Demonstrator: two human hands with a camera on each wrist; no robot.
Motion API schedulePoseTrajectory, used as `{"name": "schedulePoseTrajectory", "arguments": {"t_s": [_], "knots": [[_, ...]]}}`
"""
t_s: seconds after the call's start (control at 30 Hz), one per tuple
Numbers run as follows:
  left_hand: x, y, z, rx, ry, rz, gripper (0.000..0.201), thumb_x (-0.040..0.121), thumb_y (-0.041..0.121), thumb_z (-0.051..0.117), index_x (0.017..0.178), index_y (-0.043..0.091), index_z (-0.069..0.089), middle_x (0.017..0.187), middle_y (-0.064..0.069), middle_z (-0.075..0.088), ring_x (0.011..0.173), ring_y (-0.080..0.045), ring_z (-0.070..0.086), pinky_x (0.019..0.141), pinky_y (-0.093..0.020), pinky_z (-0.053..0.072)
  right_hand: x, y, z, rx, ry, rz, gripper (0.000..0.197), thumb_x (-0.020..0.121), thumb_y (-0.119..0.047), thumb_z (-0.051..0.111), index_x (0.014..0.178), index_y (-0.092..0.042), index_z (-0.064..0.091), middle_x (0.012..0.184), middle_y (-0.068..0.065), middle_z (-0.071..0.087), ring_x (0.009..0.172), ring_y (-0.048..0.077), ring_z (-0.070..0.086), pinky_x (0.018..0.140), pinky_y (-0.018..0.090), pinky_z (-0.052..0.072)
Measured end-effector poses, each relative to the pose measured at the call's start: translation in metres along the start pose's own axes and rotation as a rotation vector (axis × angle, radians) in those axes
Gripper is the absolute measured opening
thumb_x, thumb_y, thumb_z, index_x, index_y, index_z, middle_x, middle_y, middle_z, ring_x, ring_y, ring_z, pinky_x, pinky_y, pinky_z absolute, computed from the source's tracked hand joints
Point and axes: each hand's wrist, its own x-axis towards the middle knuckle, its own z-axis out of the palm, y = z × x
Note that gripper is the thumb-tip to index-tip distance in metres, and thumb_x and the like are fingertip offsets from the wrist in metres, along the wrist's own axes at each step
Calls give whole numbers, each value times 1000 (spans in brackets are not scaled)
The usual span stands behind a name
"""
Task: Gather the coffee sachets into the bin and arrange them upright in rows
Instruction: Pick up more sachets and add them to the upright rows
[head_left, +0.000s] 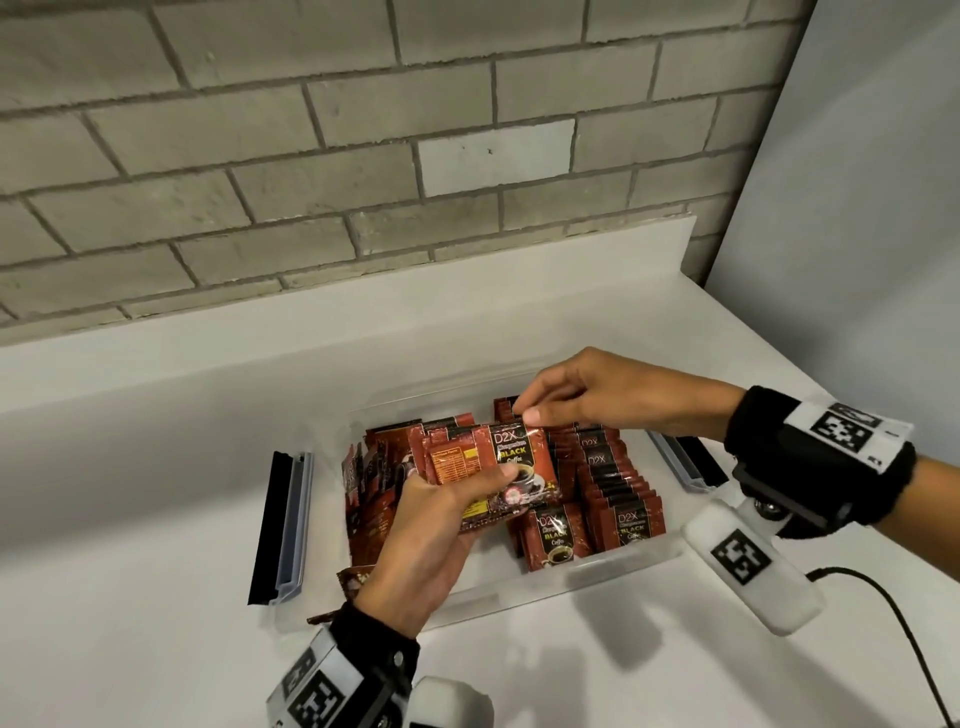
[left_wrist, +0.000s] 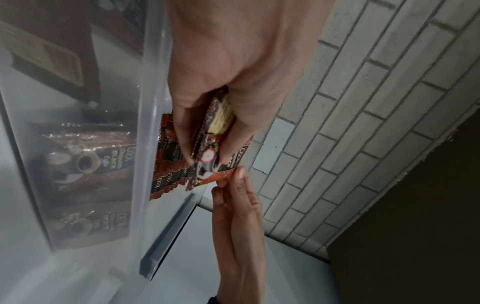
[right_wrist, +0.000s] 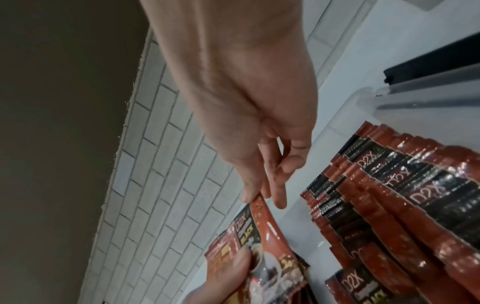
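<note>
A clear plastic bin (head_left: 613, 569) stands on the white counter. My left hand (head_left: 483, 486) grips a small stack of red-and-black coffee sachets (head_left: 514, 457) above the bin's middle, thumb on the front one. My right hand (head_left: 527, 410) pinches the top right corner of that front sachet (right_wrist: 265, 224) between thumb and forefinger. Rows of upright sachets (head_left: 618, 493) fill the bin's right side, and loose sachets (head_left: 376, 483) lean at its left. In the left wrist view my left hand (left_wrist: 205, 148) holds the stack (left_wrist: 218, 121) edge-on.
One sachet (head_left: 350, 577) lies by the bin's front left corner, near my left wrist. Black-and-grey latch handles stick out at the bin's left (head_left: 283, 525) and right (head_left: 688, 462). A black cable (head_left: 888, 603) runs over the counter at right. A brick wall (head_left: 363, 156) rises behind.
</note>
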Motion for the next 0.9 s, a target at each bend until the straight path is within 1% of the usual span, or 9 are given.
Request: {"name": "schedulePoseTrajectory", "arguments": {"t_s": [0.07, 0.13, 0.23, 0.33, 0.4, 0.53, 0.6, 0.8, 0.9], "knots": [[0, 0, 1, 16, -5, 1, 46, 63, 4, 79, 108, 1, 66, 101, -15, 73, 101, -29, 68, 96, -49, 48, 2, 1, 4, 38, 7, 0, 21, 87, -26, 67, 107, -20, 72, 101, -12, 73, 97, 0, 66, 92, 20, 48], [-1, -1, 1, 16, -11, -3, 47, 63, 4, 79, 108, 0, 66, 102, -17, 73, 100, -31, 69, 99, -51, 46, 2, 2, 5, 47, 17, -5, 17, 86, -22, 69, 102, -17, 74, 94, -13, 73, 93, 0, 66, 88, 17, 47], [1, -1, 2, -20, 14, 9, 41, 71, 9, 77, 110, 2, 65, 102, -16, 73, 97, -29, 70, 94, -45, 50, 2, 5, -1, -9, 41, 5, 13, 86, -19, 70, 97, -14, 75, 92, -11, 74, 91, 2, 67, 84, 16, 47], [3, -1, 1, -79, 93, 11, 18, 85, 15, 67, 100, 7, 66, 96, -13, 74, 93, -29, 71, 90, -43, 51, -3, 12, -4, -27, 37, 65, 9, 86, -16, 70, 93, -16, 75, 91, -12, 73, 88, -2, 67, 81, 13, 45], [4, 0, 0, -138, 135, -2, 11, 90, 14, 59, 95, 6, 65, 96, -15, 74, 97, -33, 69, 94, -44, 50, -5, 18, 0, -65, 1, 124, 9, 85, -16, 70, 93, -16, 75, 92, -15, 72, 89, -3, 66, 84, 15, 44], [6, 1, -2, -267, 165, -15, 15, 93, 12, 51, 104, 6, 58, 95, -18, 73, 97, -36, 68, 89, -42, 53, -9, 26, 20, -154, -81, 161, 7, 85, -13, 70, 90, -16, 73, 91, -12, 72, 92, 0, 66, 101, 31, 46], [5, 2, -1, -300, 160, -21, 12, 93, 10, 51, 104, 8, 55, 88, -17, 73, 97, -36, 68, 87, -41, 53, -10, 27, 28, -201, -100, 149, 9, 85, -13, 70, 92, -14, 74, 93, -8, 72, 90, 0, 66, 100, 31, 47], [7, -1, -2, -171, 149, -11, 16, 87, 10, 61, 103, 6, 63, 93, -13, 74, 94, -26, 68, 92, -42, 50, -9, 25, 30, -272, -91, 96, 13, 84, -17, 72, 96, -14, 76, 96, -9, 74, 84, -6, 63, 98, 23, 46], [8, -1, -3, -140, 115, -3, 14, 83, 7, 66, 97, 5, 67, 93, -12, 75, 91, -24, 69, 83, -38, 53, -10, 18, 19, -167, -1, 91, 13, 84, -19, 72, 97, -16, 75, 96, -14, 71, 89, -5, 63, 91, 19, 43]]}}
